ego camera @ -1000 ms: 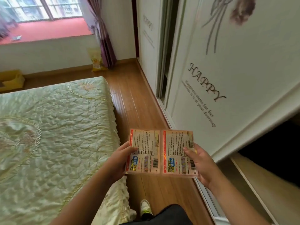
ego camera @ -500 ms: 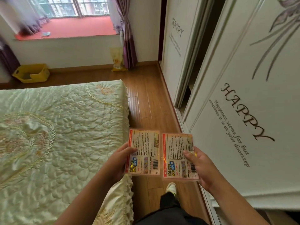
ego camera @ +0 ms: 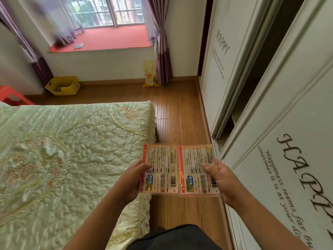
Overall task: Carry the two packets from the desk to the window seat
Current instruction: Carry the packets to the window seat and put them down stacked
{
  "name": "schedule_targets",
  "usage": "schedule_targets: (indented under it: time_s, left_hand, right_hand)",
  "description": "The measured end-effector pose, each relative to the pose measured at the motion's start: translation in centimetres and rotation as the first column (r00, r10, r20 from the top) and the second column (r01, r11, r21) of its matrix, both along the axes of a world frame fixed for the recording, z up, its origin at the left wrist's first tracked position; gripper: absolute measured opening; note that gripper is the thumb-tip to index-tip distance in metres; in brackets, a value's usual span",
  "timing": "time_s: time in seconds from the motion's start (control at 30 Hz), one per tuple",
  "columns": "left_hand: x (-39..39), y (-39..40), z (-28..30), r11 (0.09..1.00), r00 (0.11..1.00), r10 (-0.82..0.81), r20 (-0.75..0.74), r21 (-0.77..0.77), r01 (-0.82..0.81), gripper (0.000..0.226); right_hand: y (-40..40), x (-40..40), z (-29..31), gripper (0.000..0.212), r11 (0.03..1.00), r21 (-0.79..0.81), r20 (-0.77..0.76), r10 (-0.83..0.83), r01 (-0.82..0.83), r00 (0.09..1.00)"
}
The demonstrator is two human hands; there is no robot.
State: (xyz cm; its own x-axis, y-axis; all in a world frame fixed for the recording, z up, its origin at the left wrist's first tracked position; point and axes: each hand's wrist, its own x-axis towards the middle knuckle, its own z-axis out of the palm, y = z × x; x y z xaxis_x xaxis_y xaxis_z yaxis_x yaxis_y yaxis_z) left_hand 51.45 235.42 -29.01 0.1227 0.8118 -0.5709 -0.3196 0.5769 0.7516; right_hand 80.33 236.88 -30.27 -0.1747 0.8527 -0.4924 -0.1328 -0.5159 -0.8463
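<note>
Two flat orange-edged packets with printed white labels are held side by side in front of me, above the wooden floor. My left hand (ego camera: 132,179) grips the left packet (ego camera: 159,168) by its left edge. My right hand (ego camera: 222,181) grips the right packet (ego camera: 195,170) by its right edge, thumb on top. The inner edges of the packets touch or slightly overlap. Far ahead under the window lies the red window seat (ego camera: 111,39), with a small flat object (ego camera: 78,46) on its front left part.
A bed with a pale green quilt (ego camera: 63,159) fills the left. White wardrobe doors (ego camera: 270,141) line the right, one slid partly open. A strip of wooden floor (ego camera: 178,114) runs between them toward the window. A yellow bin (ego camera: 63,85), a red stool (ego camera: 10,96), a yellow bag (ego camera: 149,73) and purple curtains (ego camera: 162,51) stand near the far wall.
The view has swung left and lifted, so the window seat now sits ahead near centre. I have moved forward along the wardrobe. Both hands keep the same hold on the packets.
</note>
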Motion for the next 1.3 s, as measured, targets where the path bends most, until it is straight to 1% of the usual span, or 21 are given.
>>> schedule_targets:
  time_s: [0.17, 0.37, 0.5, 0.8, 1.03, 1.3]
  left_hand:
    - [-0.6, 4.5, -0.5, 1.000, 0.999, 0.023, -0.039, -0.013, -0.024, 0.030]
    - [-2.9, 11.5, -1.4, 0.999, 0.999, 0.029, -0.041, -0.019, -0.030, 0.031]
    - [-5.8, 16.9, -1.0, 0.999, 0.999, 0.043, -0.026, 0.002, -0.043, 0.031]
    - [-10.5, 27.6, 0.7, 0.999, 0.997, -0.013, -0.070, 0.031, 0.016, 0.029]
    - [-10.2, 35.7, -0.3, 1.000, 0.999, 0.012, -0.036, 0.005, -0.012, 0.030]
    - [-7.3, 47.9, 0.1, 0.998, 0.996, 0.058, -0.062, -0.003, -0.058, 0.027]
  right_hand:
    - [5.3, -0.6, -0.3, 0.024, 0.999, -0.018, -0.025, 0.032, -0.032, 0.999]
    - [12.8, -3.4, -0.9, 0.019, 1.000, -0.025, 0.044, 0.015, -0.014, 0.999]
    - [18.8, -6.2, -0.2, 0.023, 1.000, -0.020, 0.044, 0.017, -0.016, 0.999]
    - [28.0, -10.7, 1.3, 0.025, 1.000, -0.012, 0.022, -0.028, 0.029, 0.999]
    - [36.1, -10.5, 1.0, 0.027, 0.997, -0.043, 0.041, -0.070, 0.071, 0.997]
    - [49.0, -7.9, -0.3, 0.025, 0.998, -0.048, 0.008, -0.028, 0.029, 1.000]
